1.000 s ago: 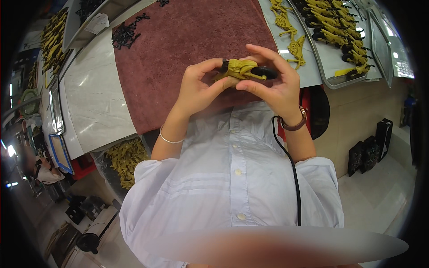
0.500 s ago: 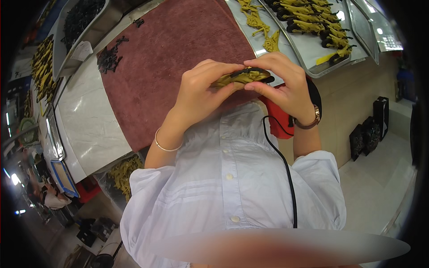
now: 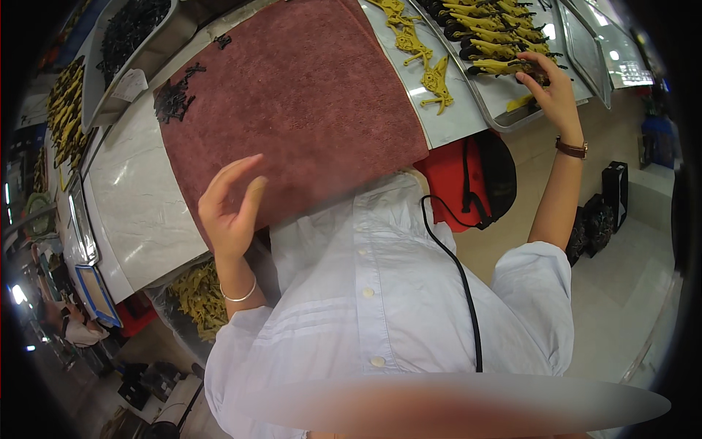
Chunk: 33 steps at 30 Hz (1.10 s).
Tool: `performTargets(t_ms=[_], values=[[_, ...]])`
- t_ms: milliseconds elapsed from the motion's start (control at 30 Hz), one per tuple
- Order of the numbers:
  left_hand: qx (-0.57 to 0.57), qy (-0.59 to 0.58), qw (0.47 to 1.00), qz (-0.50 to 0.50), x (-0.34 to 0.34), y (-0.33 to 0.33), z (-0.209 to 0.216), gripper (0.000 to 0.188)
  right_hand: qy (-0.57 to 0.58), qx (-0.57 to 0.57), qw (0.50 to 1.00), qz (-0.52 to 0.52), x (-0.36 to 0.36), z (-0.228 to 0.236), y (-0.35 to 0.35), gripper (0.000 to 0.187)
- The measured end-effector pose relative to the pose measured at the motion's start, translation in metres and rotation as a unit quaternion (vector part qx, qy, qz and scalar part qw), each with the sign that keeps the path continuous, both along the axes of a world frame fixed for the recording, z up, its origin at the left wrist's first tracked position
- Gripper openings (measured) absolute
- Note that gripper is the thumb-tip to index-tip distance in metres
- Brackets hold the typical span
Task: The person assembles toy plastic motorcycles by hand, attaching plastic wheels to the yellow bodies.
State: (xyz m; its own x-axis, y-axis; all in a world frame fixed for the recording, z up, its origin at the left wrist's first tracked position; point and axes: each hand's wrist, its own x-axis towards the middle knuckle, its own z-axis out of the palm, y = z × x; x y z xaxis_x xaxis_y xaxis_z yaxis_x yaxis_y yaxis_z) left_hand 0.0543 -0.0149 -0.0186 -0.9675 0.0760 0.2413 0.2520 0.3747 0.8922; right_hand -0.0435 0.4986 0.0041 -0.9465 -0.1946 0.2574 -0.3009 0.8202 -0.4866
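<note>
The right hand [image 3: 552, 91] is stretched out to the metal tray [image 3: 504, 121] at the right end of the worktop [image 3: 139, 197], its fingers curled on a yellow-and-black part [image 3: 512, 68] in the tray's near row; whether the part is truly pinched or only touched cannot be told at this bent rim. The left hand [image 3: 232, 208] is held empty over the near edge of the maroon mat [image 3: 292, 102], fingers loosely spread. Loose yellow pieces [image 3: 420, 55] are laid between mat and tray. Black pieces [image 3: 173, 99] are heaped at the mat's far left corner.
</note>
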Motion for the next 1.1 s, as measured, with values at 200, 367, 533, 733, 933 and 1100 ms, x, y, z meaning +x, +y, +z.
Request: performTargets(t_ms=[200,367,533,733,933,1100], values=[[0.064,-0.017,0.968,0.242,0.044,-0.074,-0.011,0.023,-0.053,0.027,0.998,-0.032,-0.012,-0.003,0.01,0.032],[0.112,0.057,0.896,0.427,0.09,-0.144,-0.028,0.024,-0.028,0.064,0.997,0.016,-0.017,-0.006,0.01,0.032],[0.111,0.13,0.749,0.64,0.17,-0.216,-0.057,0.02,-0.022,0.064,0.995,-0.079,-0.022,-0.021,0.013,0.053],[-0.114,-0.152,0.661,0.726,0.27,-0.28,-0.183,0.028,0.019,0.028,0.989,-0.142,-0.011,-0.043,0.039,0.051],[-0.136,-0.51,0.643,0.554,0.273,-0.281,-0.238,0.131,0.095,0.117,0.967,-0.208,-0.013,-0.021,-0.001,0.058],[-0.177,-0.593,0.6,0.507,0.24,-0.29,-0.25,0.14,0.179,-0.018,0.971,-0.159,-0.01,-0.005,-0.073,0.052]])
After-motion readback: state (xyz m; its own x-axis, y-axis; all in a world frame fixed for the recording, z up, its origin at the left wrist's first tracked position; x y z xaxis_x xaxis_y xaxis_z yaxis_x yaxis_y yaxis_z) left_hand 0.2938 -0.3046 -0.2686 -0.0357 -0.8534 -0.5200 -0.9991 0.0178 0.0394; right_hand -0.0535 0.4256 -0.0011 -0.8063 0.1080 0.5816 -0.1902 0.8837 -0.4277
